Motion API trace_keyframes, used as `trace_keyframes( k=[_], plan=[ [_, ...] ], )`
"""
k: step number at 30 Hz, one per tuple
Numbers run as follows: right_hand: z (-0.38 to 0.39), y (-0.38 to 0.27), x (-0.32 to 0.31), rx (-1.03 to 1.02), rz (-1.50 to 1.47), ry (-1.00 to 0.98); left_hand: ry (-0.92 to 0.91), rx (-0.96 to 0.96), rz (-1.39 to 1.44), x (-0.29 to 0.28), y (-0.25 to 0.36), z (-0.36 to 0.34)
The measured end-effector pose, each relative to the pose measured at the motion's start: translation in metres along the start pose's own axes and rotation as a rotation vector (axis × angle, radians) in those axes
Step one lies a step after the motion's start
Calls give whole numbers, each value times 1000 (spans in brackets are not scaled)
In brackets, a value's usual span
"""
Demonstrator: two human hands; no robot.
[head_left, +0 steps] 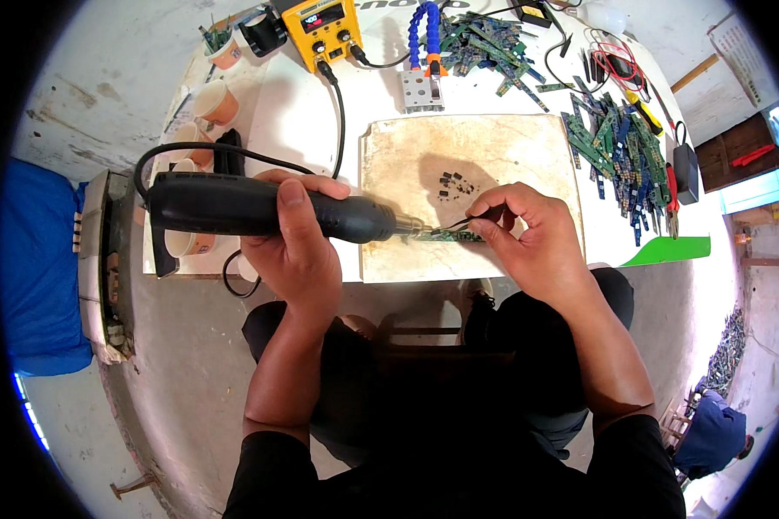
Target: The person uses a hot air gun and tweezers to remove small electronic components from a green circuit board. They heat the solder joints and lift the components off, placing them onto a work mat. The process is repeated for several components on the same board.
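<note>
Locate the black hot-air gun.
Head view, left of centre: the gun is in the left hand, its metal nozzle near a narrow green circuit board.

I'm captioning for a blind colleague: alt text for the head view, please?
A person's left hand aims a black heat gun at a green circuit board on a pale mat; the right hand holds dark tweezers close to it. Small black parts lie nearby.

Blk short-slv top [273,471], blk legwear [528,355], hands [299,238] bare.
</note>
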State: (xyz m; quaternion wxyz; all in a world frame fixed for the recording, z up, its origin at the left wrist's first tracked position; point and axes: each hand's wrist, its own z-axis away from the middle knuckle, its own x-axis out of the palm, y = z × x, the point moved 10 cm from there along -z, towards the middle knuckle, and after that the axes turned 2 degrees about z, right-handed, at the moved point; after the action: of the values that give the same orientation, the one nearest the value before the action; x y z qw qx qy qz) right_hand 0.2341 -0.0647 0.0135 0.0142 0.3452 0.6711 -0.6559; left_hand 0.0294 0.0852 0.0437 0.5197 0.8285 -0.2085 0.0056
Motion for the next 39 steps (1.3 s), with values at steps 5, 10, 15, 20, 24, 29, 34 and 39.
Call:
trace_keyframes(
  k=[5, 10, 15, 20, 24, 29, 34, 39],
  plan=[
    [0, 1, 1, 7, -21, -7, -3, 4, -10, 0, 0, -1],
    [-1, 1, -8, 6, 29, 90, 18, -28, -34, -2, -2, 2],
    [-5, -3, -17, -22, 62, 177, 8, -33, -18, 3, -2, 5],
    [-1, 2, -27, -12, -18, 141, -7, -32, -7, 10, -1, 10],
    [-1, 13, -21, 45, -20, 53, -7, -17, -43, 11, -2, 10],
    [-2, 17, -25, 74, -15, 142, -10, -25, 4, 15, -3, 13],
    [18, 21, -30, 126, -53, 76, -45, -4, -66, 15, -8, 13],
    [29, 26, -29, 158, -152, 115, -45, -31, -60, 28, -2, 10]
  ],
)
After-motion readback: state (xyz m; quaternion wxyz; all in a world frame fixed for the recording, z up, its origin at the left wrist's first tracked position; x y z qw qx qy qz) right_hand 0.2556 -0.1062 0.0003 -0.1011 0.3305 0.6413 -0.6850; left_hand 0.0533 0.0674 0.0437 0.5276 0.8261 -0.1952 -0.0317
